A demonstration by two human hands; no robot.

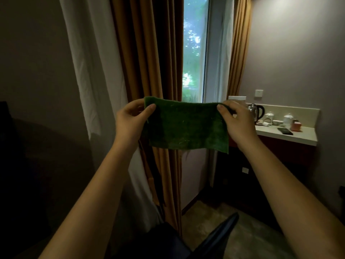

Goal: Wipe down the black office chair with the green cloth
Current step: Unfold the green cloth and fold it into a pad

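I see L hand [130, 121] and R hand [238, 123] raised at chest height, each pinching a top corner of the green cloth [186, 126], thumbs in front, fingers curled behind; cloth hangs stretched flat btwn them. Black office chair [217, 238] sits low at bottom edge, well below the cloth, only partly in view. Behind the cloth: ochre curtain [145, 71], white sheer [93, 71], window [194, 53]. At right, a counter [306, 140] w/ steel kettle [255, 111], lidded cups [269, 116], red box [296, 126], dark flat handset [284, 131]; wall switch [259, 93] above; labels too small to read.
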